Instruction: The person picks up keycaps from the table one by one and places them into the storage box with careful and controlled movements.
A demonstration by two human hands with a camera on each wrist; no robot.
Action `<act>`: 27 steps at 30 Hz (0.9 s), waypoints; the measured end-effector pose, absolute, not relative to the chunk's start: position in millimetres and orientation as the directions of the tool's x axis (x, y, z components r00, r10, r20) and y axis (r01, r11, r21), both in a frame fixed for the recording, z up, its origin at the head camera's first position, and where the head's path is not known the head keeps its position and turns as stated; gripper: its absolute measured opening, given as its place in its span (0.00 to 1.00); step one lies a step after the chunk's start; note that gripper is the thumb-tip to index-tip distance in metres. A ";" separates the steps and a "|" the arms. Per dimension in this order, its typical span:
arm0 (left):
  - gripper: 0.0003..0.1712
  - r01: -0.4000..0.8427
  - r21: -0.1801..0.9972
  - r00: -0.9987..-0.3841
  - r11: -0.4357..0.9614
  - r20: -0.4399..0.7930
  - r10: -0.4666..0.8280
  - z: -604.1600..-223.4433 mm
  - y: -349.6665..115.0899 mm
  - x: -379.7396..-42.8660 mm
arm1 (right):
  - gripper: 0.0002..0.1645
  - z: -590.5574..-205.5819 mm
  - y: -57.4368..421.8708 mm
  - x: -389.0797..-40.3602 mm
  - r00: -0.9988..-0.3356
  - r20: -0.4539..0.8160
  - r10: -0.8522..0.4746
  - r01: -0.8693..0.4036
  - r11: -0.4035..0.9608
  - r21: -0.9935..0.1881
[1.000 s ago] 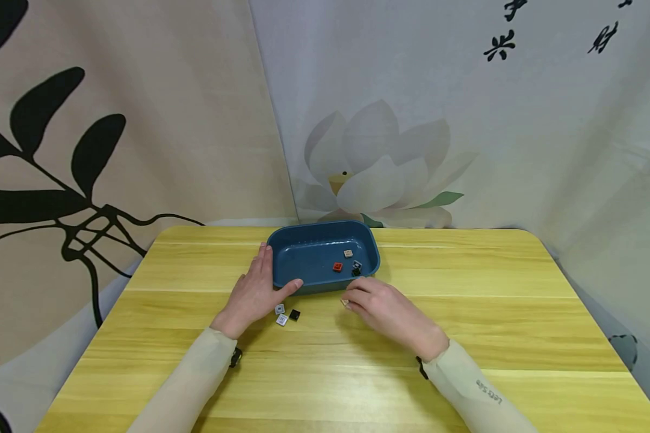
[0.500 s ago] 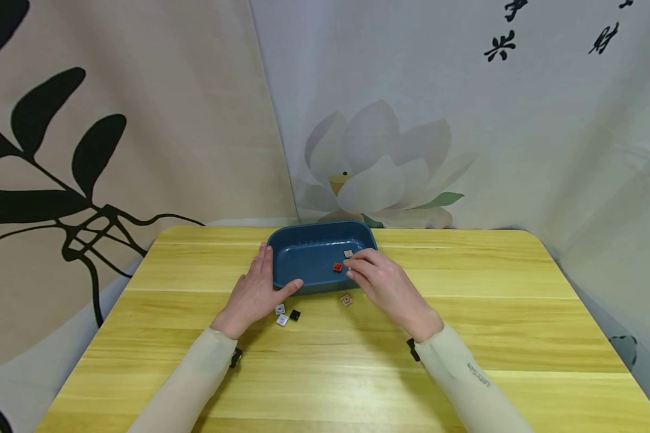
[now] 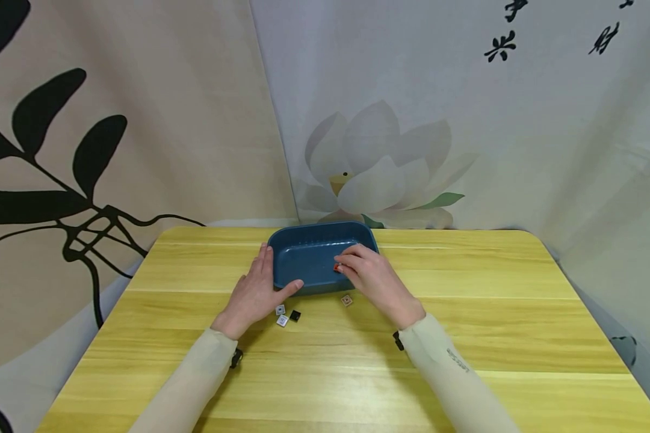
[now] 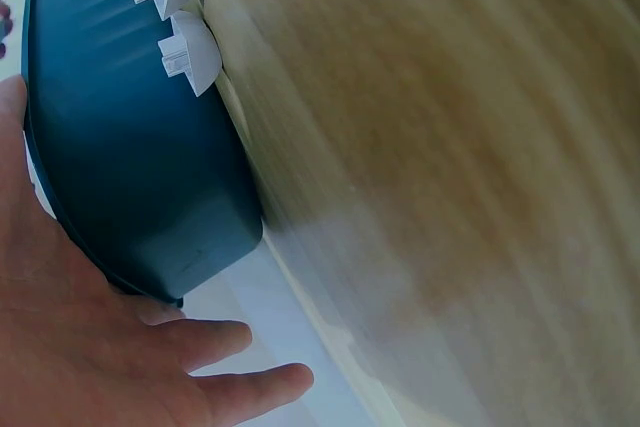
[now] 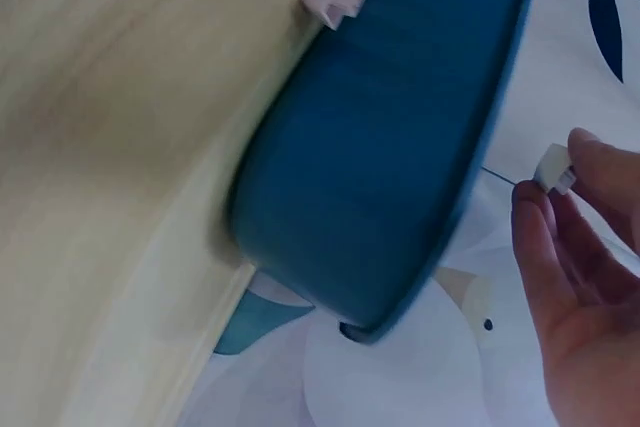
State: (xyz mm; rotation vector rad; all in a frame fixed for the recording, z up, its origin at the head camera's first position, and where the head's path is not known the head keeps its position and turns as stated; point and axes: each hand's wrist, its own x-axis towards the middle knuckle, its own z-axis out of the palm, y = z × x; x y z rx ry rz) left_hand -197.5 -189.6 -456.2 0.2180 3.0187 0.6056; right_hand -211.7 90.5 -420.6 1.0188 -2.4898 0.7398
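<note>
A dark blue tray (image 3: 298, 291) stands at the back of the table. My left hand (image 3: 251, 297) lies against its left end, fingers straight, thumb along the front rim. Over the tray's right half, my right hand (image 3: 371, 276) pinches a whitish keycap (image 5: 553, 167) between thumb and fingertips, above the rim in the right wrist view. A red keycap (image 3: 337, 267) shows right at those fingertips in the head view. The hand hides the tray's right part. On the table before the tray are two white keycaps (image 4: 190, 52), a black keycap (image 3: 295, 315) and a pinkish-beige keycap (image 3: 346, 300).
The wooden table (image 3: 325, 373) stretches out to both sides and in front of the tray. Behind it hangs a curtain (image 3: 222, 120) printed with leaves and a flower. Both wrists wear black bands.
My right hand has left the beige keycap in front of the tray, gone over the tray's right part, then shifted left towards the red keycap. The left hand has stayed put.
</note>
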 end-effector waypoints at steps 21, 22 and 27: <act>0.70 0.134 0.379 -0.989 0.916 -0.012 0.149 -456.8 -189.5 -197.2 | 0.08 -435.6 77.7 -226.6 -0.790 0.324 -0.520 -0.611 0.705 -0.360; 0.71 0.134 0.380 -0.989 0.915 -0.011 0.149 -456.8 -189.6 -197.4 | 0.08 -435.7 77.3 -227.0 -0.796 0.318 -0.515 -0.604 0.709 -0.364; 0.71 0.132 0.383 -0.989 0.914 -0.014 0.149 -456.9 -189.9 -197.5 | 0.06 -435.9 76.3 -228.3 -0.808 0.304 -0.505 -0.588 0.718 -0.371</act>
